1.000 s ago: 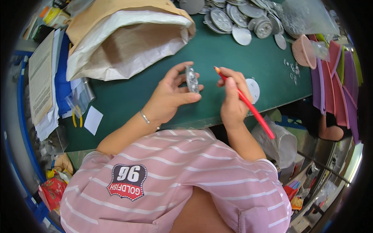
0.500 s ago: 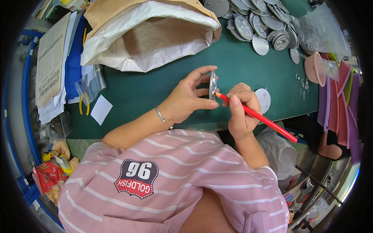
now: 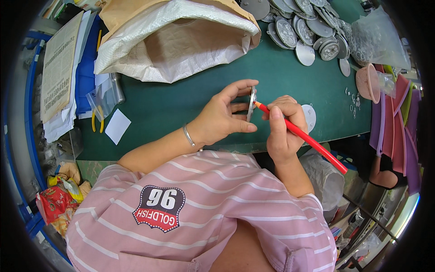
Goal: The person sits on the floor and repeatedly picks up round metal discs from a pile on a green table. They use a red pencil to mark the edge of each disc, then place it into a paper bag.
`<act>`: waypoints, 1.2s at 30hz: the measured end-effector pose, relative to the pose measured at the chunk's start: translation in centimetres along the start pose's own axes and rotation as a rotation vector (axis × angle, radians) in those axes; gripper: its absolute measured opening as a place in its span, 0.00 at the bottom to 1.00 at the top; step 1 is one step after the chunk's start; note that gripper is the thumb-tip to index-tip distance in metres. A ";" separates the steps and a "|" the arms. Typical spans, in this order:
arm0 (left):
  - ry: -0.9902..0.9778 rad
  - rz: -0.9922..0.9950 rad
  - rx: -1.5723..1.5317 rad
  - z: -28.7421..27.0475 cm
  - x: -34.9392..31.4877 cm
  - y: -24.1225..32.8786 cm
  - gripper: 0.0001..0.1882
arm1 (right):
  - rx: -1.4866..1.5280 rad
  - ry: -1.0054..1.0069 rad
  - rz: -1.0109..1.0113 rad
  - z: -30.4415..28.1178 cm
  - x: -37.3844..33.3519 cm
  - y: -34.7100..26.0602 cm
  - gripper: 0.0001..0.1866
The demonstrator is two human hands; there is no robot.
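My left hand (image 3: 222, 111) grips a silver metal disc (image 3: 250, 105) by its edges, thumb below and fingers above, so that it stands on edge over the green table. My right hand (image 3: 285, 124) is closed around a thick red pencil (image 3: 312, 144). The pencil's tip meets the right-hand face of the disc, which I see almost edge-on; whether it presses there I cannot tell. Just behind my right hand, a flat round disc (image 3: 309, 117) lies on the table, partly covered by the hand.
A white-lined sack (image 3: 181, 59) gapes open at the back. Back right lies a heap of metal discs (image 3: 312, 27) beside a clear plastic bag (image 3: 378, 36). Near a pink basket (image 3: 368, 82) are small metal bits (image 3: 352, 102). A white paper (image 3: 118, 126) and yellow-handled pliers (image 3: 97, 121) lie left.
The disc has turned in my left hand, its face now more edge-on and leaning slightly. Both hands have shifted slightly, and the pencil tip has moved a little up and right with the disc.
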State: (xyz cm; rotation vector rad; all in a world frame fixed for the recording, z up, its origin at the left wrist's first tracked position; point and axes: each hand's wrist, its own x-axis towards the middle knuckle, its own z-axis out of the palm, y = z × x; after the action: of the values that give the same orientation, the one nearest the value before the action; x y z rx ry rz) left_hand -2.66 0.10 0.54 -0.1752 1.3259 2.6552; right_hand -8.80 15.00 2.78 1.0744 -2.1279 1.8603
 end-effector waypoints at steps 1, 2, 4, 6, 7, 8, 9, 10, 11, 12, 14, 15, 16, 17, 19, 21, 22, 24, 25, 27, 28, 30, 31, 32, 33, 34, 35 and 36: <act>-0.001 -0.001 -0.001 0.0 0.0 0.0 0.44 | -0.006 -0.002 0.000 0.0 0.0 0.0 0.02; -0.003 -0.001 0.005 0.0 0.0 0.0 0.44 | -0.011 -0.004 -0.001 0.1 0.0 0.0 0.02; -0.006 0.000 0.017 0.0 0.0 0.1 0.44 | -0.029 -0.014 -0.013 0.1 0.1 0.0 0.02; -0.008 -0.002 0.016 0.0 0.0 0.1 0.43 | -0.046 -0.036 -0.027 0.1 0.3 -0.1 0.02; -0.009 -0.002 0.015 0.0 0.0 0.0 0.43 | -0.055 -0.051 -0.037 0.0 0.4 -0.2 0.02; -0.008 -0.005 0.035 -0.1 0.0 0.0 0.42 | -0.064 -0.066 -0.047 0.0 0.4 -0.2 0.02; -0.008 -0.009 0.054 -0.1 0.0 0.0 0.42 | -0.084 -0.092 -0.071 0.2 0.4 -0.2 0.02; -0.007 -0.012 0.073 -0.1 0.0 0.0 0.42 | -0.103 -0.119 -0.095 0.4 0.3 -0.3 0.02; 0.000 0.003 0.077 -0.1 0.0 0.0 0.41 | -0.124 -0.143 -0.119 0.5 0.3 -0.4 0.02; 0.007 0.017 0.081 -0.1 0.1 0.0 0.41 | -0.079 -0.121 -0.116 0.5 0.2 -0.3 0.03; 0.022 0.021 0.062 -0.1 0.1 0.1 0.41 | 0.010 -0.080 -0.109 0.5 -0.1 0.1 0.03; 0.030 0.011 0.039 -0.1 0.1 0.2 0.41 | 0.039 -0.027 -0.096 0.3 -0.2 0.1 0.03; 0.038 0.000 0.016 -0.1 0.1 0.3 0.42 | 0.053 0.021 -0.090 0.1 -0.1 0.1 0.03; 0.057 -0.002 0.011 -0.1 0.1 0.3 0.42 | 0.071 0.039 -0.087 -0.1 0.1 0.0 0.03; 0.095 -0.007 0.003 -0.2 0.1 0.3 0.42 | 0.081 0.037 -0.084 -0.4 0.3 0.1 0.03; 0.122 -0.034 -0.020 -0.1 0.2 0.4 0.42 | 0.056 0.003 -0.084 -0.7 0.3 0.1 0.04; 0.137 -0.047 -0.032 -0.1 0.2 0.4 0.42 | 0.050 -0.006 -0.081 -0.8 0.2 0.2 0.04; 0.134 -0.047 -0.003 0.0 0.2 0.5 0.42 | 0.041 -0.024 -0.075 -0.7 0.0 0.4 0.03; 0.133 -0.046 0.011 0.1 0.2 0.5 0.42 | 0.041 -0.026 -0.074 -0.6 0.0 0.4 0.03; 0.128 -0.043 0.000 0.0 0.2 0.4 0.42 | 0.040 -0.027 -0.070 -0.3 0.0 0.3 0.03; 0.125 -0.041 -0.006 0.0 0.2 0.4 0.42 | 0.035 -0.032 -0.074 -0.2 0.0 0.2 0.03; 0.117 -0.036 -0.006 -0.1 0.2 0.3 0.43 | 0.026 -0.044 -0.084 -0.1 0.1 0.1 0.03; 0.112 -0.033 -0.005 -0.1 0.2 0.3 0.43 | 0.015 -0.032 -0.089 -0.2 0.1 0.1 0.03; 0.112 -0.034 -0.017 -0.1 0.2 0.3 0.44 | 0.007 -0.023 -0.095 -0.3 0.1 0.2 0.03; 0.113 -0.034 -0.028 0.0 0.2 0.3 0.44 | -0.001 -0.013 -0.100 -0.4 0.1 0.2 0.03; 0.113 -0.034 -0.040 0.0 0.1 0.3 0.44 | 0.013 -0.004 -0.096 -0.4 0.1 0.3 0.03; 0.115 -0.037 -0.047 0.0 0.1 0.3 0.44 | 0.023 0.006 -0.092 -0.5 0.1 0.3 0.03; 0.117 -0.039 -0.054 0.0 0.1 0.3 0.44 | 0.034 0.016 -0.087 -0.5 0.2 0.3 0.03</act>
State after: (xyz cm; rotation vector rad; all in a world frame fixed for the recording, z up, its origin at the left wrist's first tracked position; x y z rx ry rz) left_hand -2.83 -0.06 0.76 -0.3644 1.2697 2.6868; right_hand -9.25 15.39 2.75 1.1355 -2.0139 1.8658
